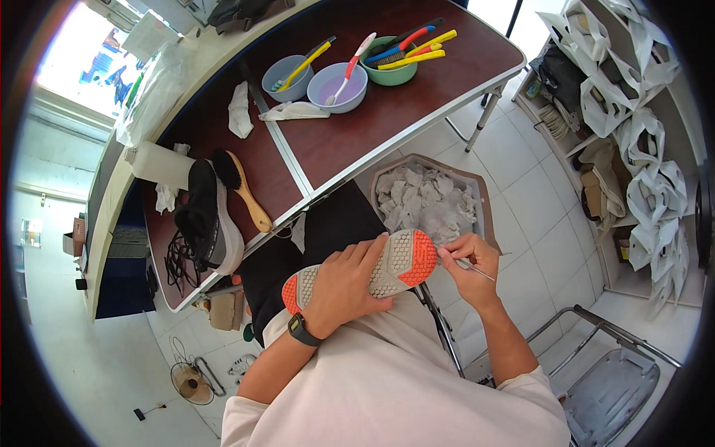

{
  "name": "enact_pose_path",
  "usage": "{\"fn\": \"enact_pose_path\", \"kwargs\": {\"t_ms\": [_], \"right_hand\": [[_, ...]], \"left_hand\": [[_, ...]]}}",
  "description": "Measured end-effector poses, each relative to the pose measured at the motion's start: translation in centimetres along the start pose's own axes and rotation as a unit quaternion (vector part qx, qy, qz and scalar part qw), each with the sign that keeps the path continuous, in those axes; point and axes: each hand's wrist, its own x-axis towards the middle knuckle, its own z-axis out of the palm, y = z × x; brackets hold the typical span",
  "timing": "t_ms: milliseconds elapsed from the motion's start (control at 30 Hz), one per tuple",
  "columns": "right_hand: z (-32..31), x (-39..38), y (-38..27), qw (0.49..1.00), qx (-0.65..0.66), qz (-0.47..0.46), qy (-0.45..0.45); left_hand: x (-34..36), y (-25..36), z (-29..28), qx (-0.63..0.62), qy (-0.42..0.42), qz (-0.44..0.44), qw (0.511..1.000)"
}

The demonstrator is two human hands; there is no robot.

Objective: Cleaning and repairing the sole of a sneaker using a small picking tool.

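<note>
A shoe (402,264) lies across my lap with its sole up, a grey honeycomb tread with orange patches at both ends. My left hand (342,287) is closed over its middle, the fingers across the sole. At the orange end on the right, my right hand (473,272) pinches a thin metal rod-like tool (485,276). Part of that tool is hidden by the fingers, and I cannot tell whether its tip touches the sole. On the table's near edge rests a black shoe (201,205) with a pale sole, beside a wooden-handled brush (244,190).
The dark red table (372,149) holds blue bowls (339,78), a green bowl (395,73) with several brushes, white cloths (240,112) and a white bottle (160,165). A bin (488,197) of crumpled paper stands ahead of my right hand. A folding chair (611,387) is at lower right.
</note>
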Motion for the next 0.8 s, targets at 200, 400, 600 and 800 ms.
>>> {"fn": "enact_pose_path", "kwargs": {"t_ms": [200,400,600,800], "right_hand": [[-0.2,0.3,0.5,0.990,-0.142,-0.025,-0.001],[0.4,0.7,-0.7,0.991,0.109,0.046,0.055],[2.5,2.7,-6.6,0.942,0.333,0.038,0.017],[6.1,5.1,-11.0,0.915,0.399,-0.026,-0.046]], "left_hand": [[0.2,0.1,-0.1,0.000,0.002,-0.003,1.000],[-0.4,-0.1,-0.7,-0.023,0.055,0.022,0.998],[-3.3,0.9,-3.2,-0.029,0.201,0.055,0.978],[-6.1,1.2,-5.5,-0.051,0.318,0.038,0.946]]}}
